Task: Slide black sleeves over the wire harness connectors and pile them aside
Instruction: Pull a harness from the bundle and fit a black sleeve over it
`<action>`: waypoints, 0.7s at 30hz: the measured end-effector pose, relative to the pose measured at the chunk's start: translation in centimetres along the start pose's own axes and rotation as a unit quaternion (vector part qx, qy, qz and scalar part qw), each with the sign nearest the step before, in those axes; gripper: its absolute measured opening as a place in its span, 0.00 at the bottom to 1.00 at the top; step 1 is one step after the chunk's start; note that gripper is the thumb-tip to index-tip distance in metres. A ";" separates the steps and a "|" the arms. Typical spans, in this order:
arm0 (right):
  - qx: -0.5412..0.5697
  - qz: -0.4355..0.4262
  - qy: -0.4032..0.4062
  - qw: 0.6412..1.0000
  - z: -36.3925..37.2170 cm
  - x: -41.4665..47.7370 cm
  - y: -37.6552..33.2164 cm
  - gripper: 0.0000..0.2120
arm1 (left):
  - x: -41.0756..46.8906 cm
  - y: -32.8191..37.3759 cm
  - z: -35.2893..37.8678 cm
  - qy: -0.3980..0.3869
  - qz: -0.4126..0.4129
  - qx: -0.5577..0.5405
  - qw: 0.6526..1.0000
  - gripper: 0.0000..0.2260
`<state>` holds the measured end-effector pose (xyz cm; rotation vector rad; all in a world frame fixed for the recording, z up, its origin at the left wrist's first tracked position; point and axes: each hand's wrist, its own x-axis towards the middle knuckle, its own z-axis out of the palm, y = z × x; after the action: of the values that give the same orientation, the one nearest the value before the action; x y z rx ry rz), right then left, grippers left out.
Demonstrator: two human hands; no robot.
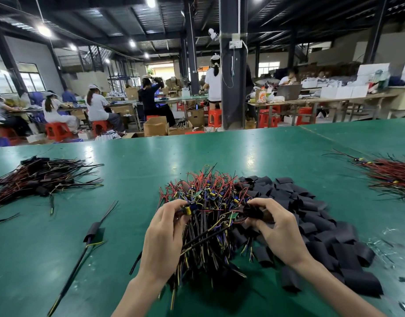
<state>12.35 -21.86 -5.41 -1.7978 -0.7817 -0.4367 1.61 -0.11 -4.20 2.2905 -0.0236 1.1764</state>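
Left hand [167, 234] pinched around a connector [189, 208] at the end of one wire harness, held just above the tangled heap of harnesses [210, 213] mid-bench. Right hand [277, 227] closed on a black sleeve [254, 211], mouth turned toward the connector, the two near but apart. Both forearms reaching in from the near edge, palms facing inward. Loose sleeves [311, 225] heaped right of the tangle; sleeved harnesses [41, 179] piled far left on the green bench [151, 161].
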 end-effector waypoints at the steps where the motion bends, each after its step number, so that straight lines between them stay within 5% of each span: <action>1: 0.003 0.004 0.008 1.000 0.0 0.1 0.1 0.19 | 0.1 -0.1 -0.1 0.006 -0.002 0.000 1.000 0.12; 8: 0.047 0.089 0.037 0.994 -0.3 0.4 0.9 0.18 | 0.5 -0.8 -0.3 0.049 -0.026 -0.008 0.998 0.09; 21: 0.101 0.075 0.004 0.992 -0.2 0.4 0.3 0.19 | 0.4 -1.0 -0.1 0.029 -0.028 0.000 0.999 0.09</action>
<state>12.85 -21.98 -5.36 -1.6500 -0.6559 -0.2550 2.07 0.91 -4.34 2.2416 0.0627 1.2138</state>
